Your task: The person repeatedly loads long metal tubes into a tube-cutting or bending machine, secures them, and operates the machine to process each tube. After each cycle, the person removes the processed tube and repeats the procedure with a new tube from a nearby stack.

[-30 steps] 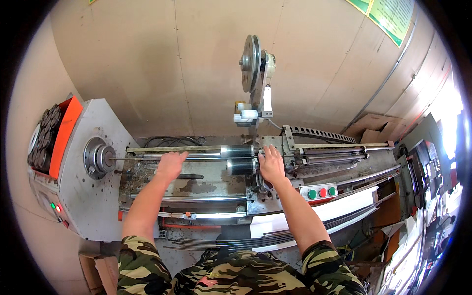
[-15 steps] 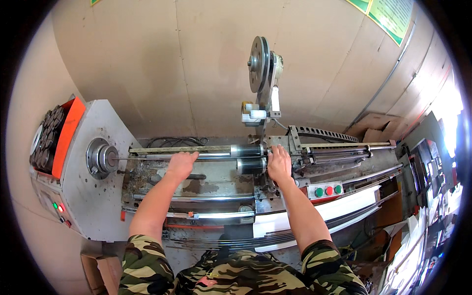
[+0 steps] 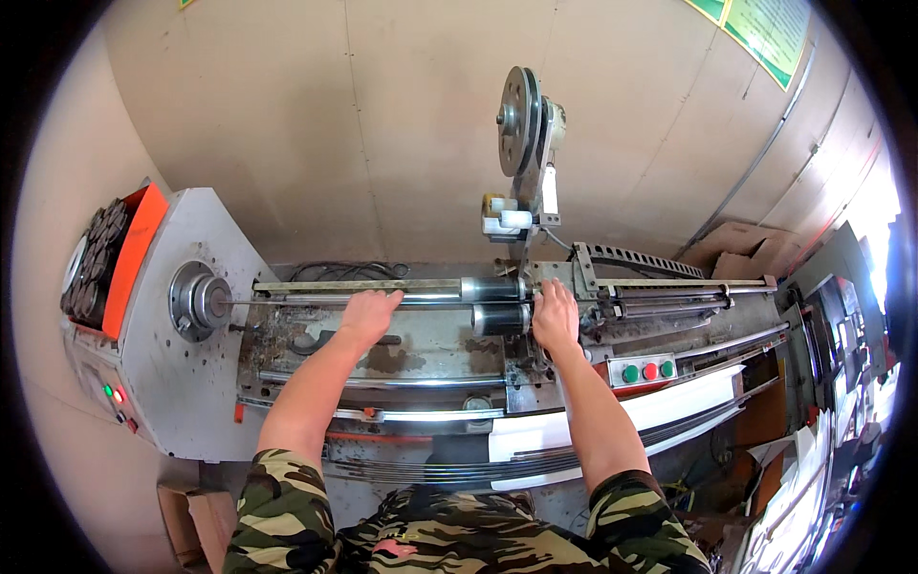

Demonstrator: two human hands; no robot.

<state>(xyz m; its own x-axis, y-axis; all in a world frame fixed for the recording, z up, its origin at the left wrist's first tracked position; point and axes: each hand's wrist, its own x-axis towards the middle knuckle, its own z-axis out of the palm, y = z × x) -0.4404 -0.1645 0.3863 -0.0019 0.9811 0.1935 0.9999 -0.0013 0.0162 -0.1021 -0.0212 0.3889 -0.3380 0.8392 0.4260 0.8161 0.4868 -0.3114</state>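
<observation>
My sleeves (image 3: 287, 507): green-brown camouflage
Machine end panel (image 3: 134, 251): orange
Buttons (image 3: 648, 370): green, red, green
Machine housing (image 3: 206, 383): grey

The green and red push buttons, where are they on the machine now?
In the head view, the push buttons sit on the machine's front panel, right of centre, just right of the right hand.

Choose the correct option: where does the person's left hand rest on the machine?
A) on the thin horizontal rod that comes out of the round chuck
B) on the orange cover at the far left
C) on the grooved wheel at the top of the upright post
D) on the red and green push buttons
A: the left hand lies on the thin rod that runs from the chuck, far from buttons, wheel and cover.
</observation>
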